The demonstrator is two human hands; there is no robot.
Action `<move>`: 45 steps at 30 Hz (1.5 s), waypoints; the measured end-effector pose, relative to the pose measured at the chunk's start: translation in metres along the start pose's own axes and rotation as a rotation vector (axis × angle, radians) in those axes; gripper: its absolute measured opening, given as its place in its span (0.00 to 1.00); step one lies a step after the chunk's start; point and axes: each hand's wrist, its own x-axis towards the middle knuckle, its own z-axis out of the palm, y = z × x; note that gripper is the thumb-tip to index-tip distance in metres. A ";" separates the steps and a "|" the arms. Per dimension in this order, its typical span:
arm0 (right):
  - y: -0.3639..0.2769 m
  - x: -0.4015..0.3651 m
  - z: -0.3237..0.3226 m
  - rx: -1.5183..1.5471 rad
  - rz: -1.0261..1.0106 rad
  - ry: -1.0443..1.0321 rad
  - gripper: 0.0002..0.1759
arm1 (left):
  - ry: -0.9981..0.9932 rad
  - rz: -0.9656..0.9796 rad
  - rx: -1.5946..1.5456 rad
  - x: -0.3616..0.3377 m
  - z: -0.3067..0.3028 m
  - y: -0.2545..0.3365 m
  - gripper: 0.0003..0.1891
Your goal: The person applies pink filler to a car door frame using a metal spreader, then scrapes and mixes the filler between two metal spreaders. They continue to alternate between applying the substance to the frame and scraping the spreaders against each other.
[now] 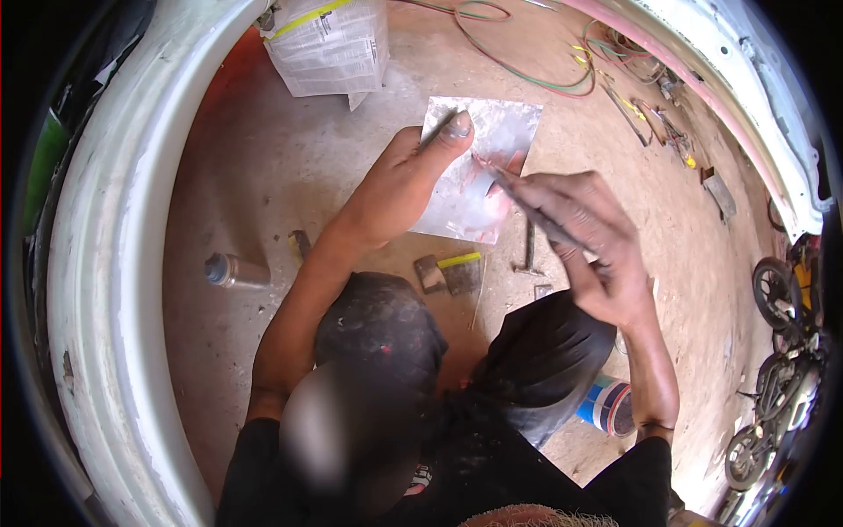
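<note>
My left hand (404, 180) grips a thin, shiny square sheet (452, 198) from its left side, thumb pressed on top and the other fingers hidden beneath. Grey and pinkish smears cover the sheet's face. In my right hand (601, 237) is a thin, flat spreader (540, 218), seen nearly edge-on and held between thumb and fingers. Its tip reaches over the right half of the sheet, where a pinkish smear of paste shows. Both hands are in front of my bent knees.
A pale car body frame (110, 263) curves along the left, another panel (746, 79) at upper right. On the floor are a spray can (241, 271), sanding blocks (458, 272), a hammer (529, 250), a tin (608, 406) and hoses (518, 75). Motorcycles (773, 378) stand far right.
</note>
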 end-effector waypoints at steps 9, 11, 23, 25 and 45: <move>0.003 0.002 -0.007 0.109 0.068 -0.163 0.33 | 0.639 0.270 -0.228 0.009 -0.014 0.001 0.30; 0.009 0.011 -0.012 -0.032 0.005 0.070 0.34 | 0.690 0.190 -0.187 0.008 -0.024 -0.006 0.31; 0.065 0.117 0.016 -1.086 -0.291 0.361 0.47 | 0.527 0.084 -0.221 0.006 -0.032 -0.013 0.27; 0.070 0.127 0.019 -1.149 -0.322 0.370 0.46 | 0.532 0.097 -0.213 0.008 -0.033 -0.013 0.27; 0.090 0.120 -0.005 -1.261 -0.329 0.364 0.48 | 0.476 0.107 -0.205 0.009 -0.023 -0.011 0.31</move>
